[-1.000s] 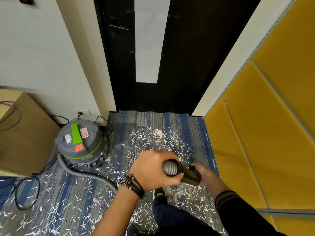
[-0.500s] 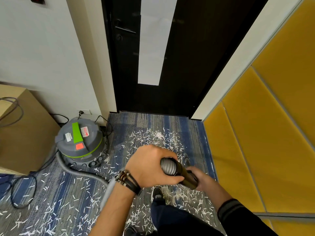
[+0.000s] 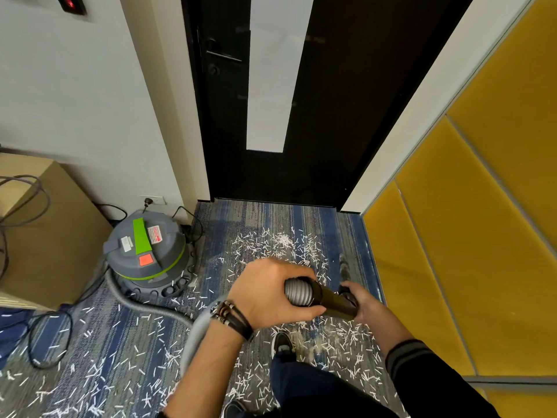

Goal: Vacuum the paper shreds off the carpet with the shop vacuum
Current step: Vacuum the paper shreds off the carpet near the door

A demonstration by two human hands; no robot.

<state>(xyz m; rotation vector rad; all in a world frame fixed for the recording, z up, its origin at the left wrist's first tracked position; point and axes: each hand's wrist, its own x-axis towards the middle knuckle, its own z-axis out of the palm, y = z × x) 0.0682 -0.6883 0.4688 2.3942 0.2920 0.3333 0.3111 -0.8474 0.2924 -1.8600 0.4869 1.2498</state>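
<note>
White paper shreds (image 3: 272,244) litter the blue and grey striped carpet (image 3: 99,351). A grey shop vacuum (image 3: 146,254) with a green strap stands at the left by the wall. Its ribbed grey hose (image 3: 144,306) runs across the floor up to my hands. My left hand (image 3: 265,292) grips the ribbed hose end (image 3: 297,292). My right hand (image 3: 358,301) grips the dark wand (image 3: 330,300) joined to it. The wand's lower end reaches the carpet at the right, blurred, near a swept bare patch.
A black door (image 3: 331,116) with a white panel closes the far end. Yellow padded panels (image 3: 470,236) line the right side. A cardboard box (image 3: 39,236) with cables sits at the left. Black power cords (image 3: 48,336) loop on the carpet. My shoe (image 3: 281,345) stands among the shreds.
The view has shifted slightly, and both hands with the wand have drifted a little up and right. Grips are unchanged.
</note>
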